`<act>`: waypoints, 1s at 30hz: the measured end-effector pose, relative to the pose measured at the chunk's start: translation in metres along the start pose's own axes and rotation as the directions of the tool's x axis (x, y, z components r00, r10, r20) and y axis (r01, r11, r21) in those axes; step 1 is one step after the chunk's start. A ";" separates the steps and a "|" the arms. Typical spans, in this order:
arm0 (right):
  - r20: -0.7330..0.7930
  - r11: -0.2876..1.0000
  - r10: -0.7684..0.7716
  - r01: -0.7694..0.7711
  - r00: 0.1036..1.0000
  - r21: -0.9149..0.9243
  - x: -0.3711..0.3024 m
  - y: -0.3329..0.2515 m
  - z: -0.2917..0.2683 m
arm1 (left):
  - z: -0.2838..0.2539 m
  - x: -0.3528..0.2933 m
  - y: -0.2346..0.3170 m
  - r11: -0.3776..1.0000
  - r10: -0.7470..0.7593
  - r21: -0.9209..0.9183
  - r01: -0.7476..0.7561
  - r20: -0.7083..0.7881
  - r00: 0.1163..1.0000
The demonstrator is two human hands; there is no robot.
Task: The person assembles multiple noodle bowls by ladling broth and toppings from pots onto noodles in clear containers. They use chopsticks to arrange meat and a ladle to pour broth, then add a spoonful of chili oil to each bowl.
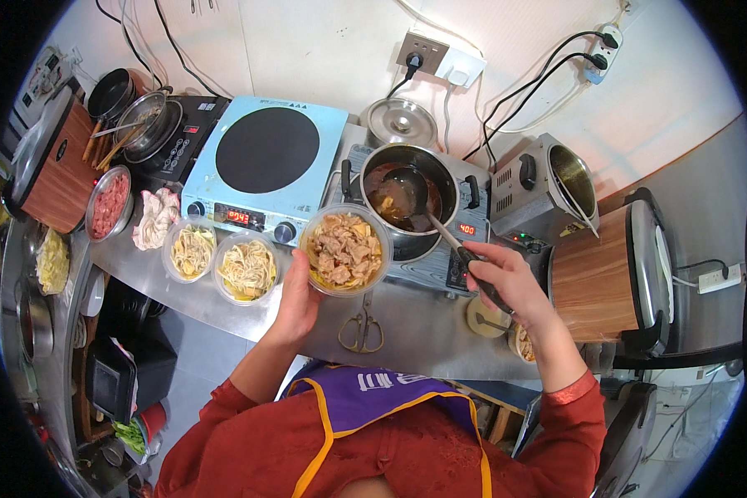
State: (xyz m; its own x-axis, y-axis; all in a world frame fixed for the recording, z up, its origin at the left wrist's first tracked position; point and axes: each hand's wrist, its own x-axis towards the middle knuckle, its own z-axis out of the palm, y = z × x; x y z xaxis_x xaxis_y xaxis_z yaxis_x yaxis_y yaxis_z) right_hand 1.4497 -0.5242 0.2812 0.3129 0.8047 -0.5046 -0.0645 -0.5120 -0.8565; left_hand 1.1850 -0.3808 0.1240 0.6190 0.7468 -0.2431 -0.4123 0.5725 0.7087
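Note:
My left hand [297, 297] holds up a clear round plastic bowl [345, 250] filled with noodles and sliced meat, right beside a steel pot of brown broth [407, 199]. My right hand [506, 282] grips the black handle of a ladle [407, 184] whose scoop dips into the broth. The pot sits on a small dark induction cooker [465, 228] with a red display. Two more clear bowls of noodles [191, 251] [246, 270] stand on the steel counter to the left of my left hand.
A light-blue induction hob [266, 162] stands behind the noodle bowls. Scissors [362, 328] lie on the counter edge. A steel bowl of raw meat [109, 203], a cloth [154, 217], a pan with chopsticks [145, 120], a pot lid [400, 121] and a square steel fryer [556, 184] surround the area.

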 end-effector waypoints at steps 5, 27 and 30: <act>-0.056 0.530 -0.539 0.287 0.840 -0.798 0.029 0.025 0.002 | -0.001 -0.002 0.001 1.000 0.008 0.008 -0.008 -0.003 1.000; 0.086 0.901 0.065 -0.096 0.994 0.423 -0.012 -0.011 -0.009 | 0.000 -0.001 0.003 0.999 -0.008 -0.048 0.007 -0.032 0.999; 0.089 0.896 0.076 -0.107 0.993 0.431 -0.032 -0.019 0.001 | 0.000 -0.003 0.003 0.999 -0.002 -0.042 0.002 -0.004 1.000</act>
State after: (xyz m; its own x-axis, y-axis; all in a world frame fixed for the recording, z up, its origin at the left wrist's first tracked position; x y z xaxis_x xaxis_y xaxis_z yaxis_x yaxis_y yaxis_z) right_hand 1.4402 -0.5401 0.3131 0.2218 0.7871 -0.5755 -0.4994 -0.4152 -0.7604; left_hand 1.1814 -0.3812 0.1269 0.6171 0.7471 -0.2470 -0.4392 0.5875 0.6796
